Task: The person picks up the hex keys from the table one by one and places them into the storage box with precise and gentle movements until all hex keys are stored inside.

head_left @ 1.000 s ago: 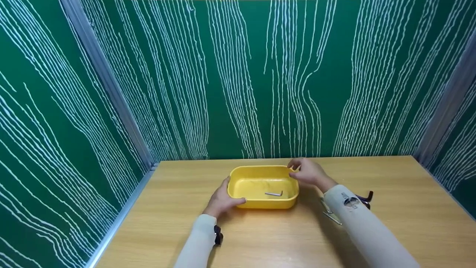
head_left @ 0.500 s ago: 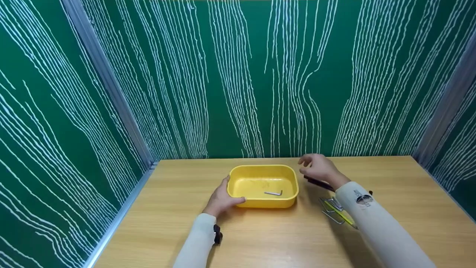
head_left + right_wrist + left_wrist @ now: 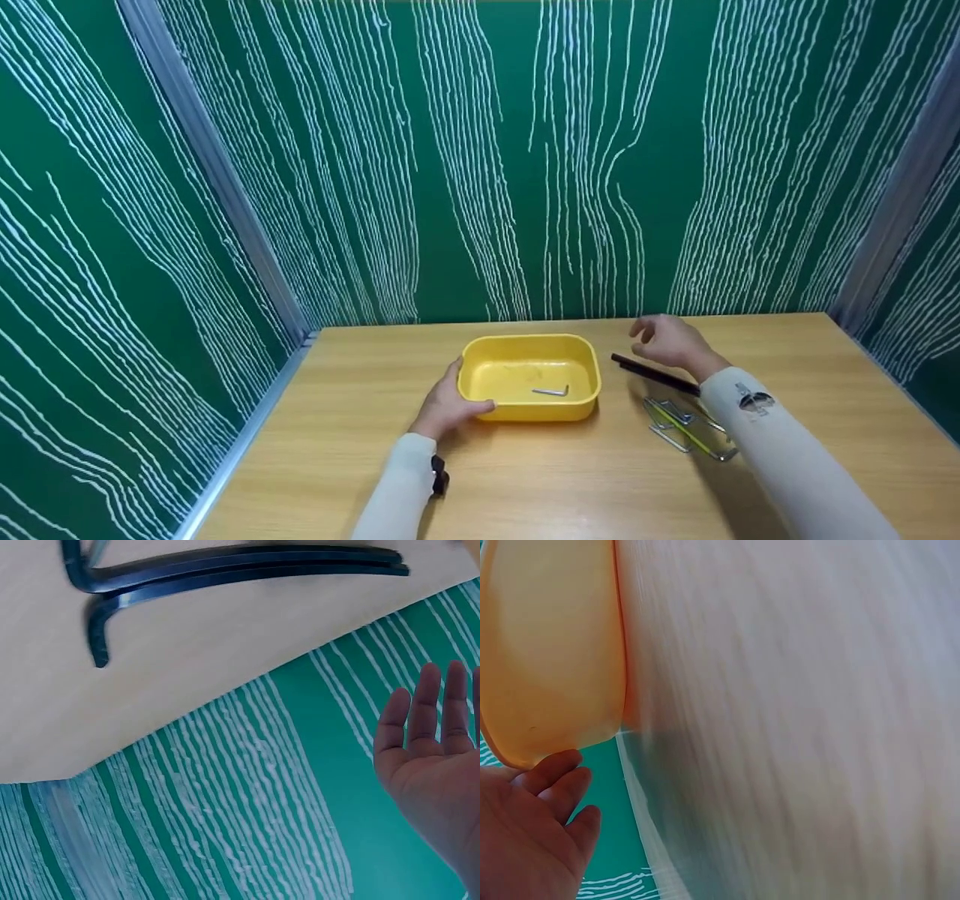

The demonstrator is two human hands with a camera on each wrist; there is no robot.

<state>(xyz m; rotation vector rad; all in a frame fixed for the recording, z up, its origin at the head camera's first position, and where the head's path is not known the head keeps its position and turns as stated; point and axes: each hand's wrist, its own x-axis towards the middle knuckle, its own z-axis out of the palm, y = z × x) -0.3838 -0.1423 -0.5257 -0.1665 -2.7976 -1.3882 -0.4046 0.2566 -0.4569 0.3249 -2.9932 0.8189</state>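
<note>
My left hand (image 3: 446,405) grips the left end of a yellow plastic bin (image 3: 529,412), thumb over the front rim; the left wrist view shows fingers (image 3: 559,791) against its outer wall. Inside the bin lies one small silver hex key (image 3: 551,391). To the bin's right, my right hand (image 3: 671,345) is raised near the table's back, empty, fingers loosely bent. Below it, two long dark hex keys (image 3: 652,373) lie side by side, partly hidden by the right sleeve; their bent ends show in the right wrist view. Several silver hex keys (image 3: 670,439) lie nearer, with a yellow-green rod (image 3: 686,430) across them.
The wooden table (image 3: 540,480) ends at a green back wall (image 3: 465,187) marked with white wavy lines. Grey metal posts (image 3: 225,150) stand at the corners, and a green side panel (image 3: 90,337) runs along the left.
My right hand has moved from the bin's right rim away to the right. The dark keys and the yellow-green rod have come into sight from under the sleeve. My left hand stays put.
</note>
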